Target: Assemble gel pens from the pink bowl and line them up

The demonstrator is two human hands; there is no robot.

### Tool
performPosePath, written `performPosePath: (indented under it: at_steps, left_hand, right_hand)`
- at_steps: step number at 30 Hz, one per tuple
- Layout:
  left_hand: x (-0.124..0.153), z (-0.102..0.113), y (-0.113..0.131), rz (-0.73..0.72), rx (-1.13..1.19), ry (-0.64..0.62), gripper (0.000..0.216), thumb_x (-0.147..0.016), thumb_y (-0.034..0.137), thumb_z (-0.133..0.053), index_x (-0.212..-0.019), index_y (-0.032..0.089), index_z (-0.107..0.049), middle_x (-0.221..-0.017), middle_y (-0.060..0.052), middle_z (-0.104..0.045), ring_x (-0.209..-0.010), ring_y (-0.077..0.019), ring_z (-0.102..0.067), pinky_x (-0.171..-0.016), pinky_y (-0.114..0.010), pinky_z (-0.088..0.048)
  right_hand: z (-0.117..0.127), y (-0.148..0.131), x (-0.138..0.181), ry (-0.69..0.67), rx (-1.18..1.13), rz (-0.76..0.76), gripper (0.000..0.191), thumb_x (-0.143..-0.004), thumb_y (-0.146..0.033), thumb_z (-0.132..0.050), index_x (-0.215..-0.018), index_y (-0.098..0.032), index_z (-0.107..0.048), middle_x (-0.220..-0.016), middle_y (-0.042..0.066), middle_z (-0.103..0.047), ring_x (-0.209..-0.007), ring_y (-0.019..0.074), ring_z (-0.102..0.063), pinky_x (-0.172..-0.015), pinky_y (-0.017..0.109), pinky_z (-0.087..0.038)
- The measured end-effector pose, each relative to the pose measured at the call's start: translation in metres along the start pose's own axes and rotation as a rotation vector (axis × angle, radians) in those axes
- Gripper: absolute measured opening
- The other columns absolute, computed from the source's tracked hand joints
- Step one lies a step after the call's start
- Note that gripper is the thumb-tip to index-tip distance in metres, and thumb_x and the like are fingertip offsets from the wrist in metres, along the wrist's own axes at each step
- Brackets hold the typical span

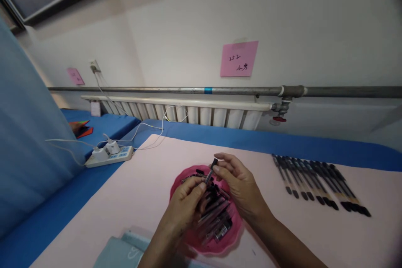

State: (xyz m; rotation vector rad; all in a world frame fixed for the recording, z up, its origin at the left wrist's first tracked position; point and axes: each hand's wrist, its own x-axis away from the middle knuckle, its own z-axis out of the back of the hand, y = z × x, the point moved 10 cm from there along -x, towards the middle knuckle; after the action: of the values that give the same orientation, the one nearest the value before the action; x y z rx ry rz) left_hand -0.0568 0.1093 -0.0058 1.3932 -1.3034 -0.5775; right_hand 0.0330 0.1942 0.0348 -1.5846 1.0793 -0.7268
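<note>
Both of my hands are raised just above a pink plate [230, 240] that holds several dark pens and pen parts. My left hand [185, 207] is closed around the lower end of a slim pen [210, 173]. My right hand [235, 182] pinches the pen's dark upper end between thumb and fingers. The pen tilts up to the right between the two hands. To the right, a row of several assembled black pens [317, 182] lies side by side on the pale pink sheet [147, 192].
A white power strip [109, 155] with plugs and cables rests on the blue cloth at the left. A blue screen [25, 142] stands at the far left. A radiator [188, 113] and pipe run along the wall behind. A light blue cloth [121, 251] lies at the near edge.
</note>
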Motion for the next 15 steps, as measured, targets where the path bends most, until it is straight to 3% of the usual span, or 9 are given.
performPosePath:
  at_steps: [8,15]
  left_hand:
    - [0.003,-0.002,-0.003,0.065,0.007,0.008,0.032,-0.067,0.048,-0.061,-0.081,0.020,-0.053,-0.042,0.009,-0.042,-0.029,-0.0006,-0.019,-0.032,-0.015,-0.009]
    - [-0.001,0.001,-0.009,0.077,0.014,-0.007,0.037,-0.068,0.051,-0.059,-0.086,0.020,-0.051,-0.041,0.010,-0.044,-0.026,-0.0010,-0.020,-0.027,-0.013,-0.013]
  right_hand:
    - [-0.007,0.017,0.001,-0.014,-0.148,-0.069,0.031,-0.065,-0.028,-0.071,-0.093,-0.020,-0.058,-0.059,-0.007,-0.053,-0.056,0.0093,-0.049,-0.055,0.021,-0.040]
    - [-0.015,0.027,0.005,-0.041,-0.207,-0.092,0.032,-0.065,-0.026,-0.072,-0.093,-0.020,-0.058,-0.062,-0.006,-0.057,-0.058,0.0092,-0.052,-0.060,0.021,-0.041]
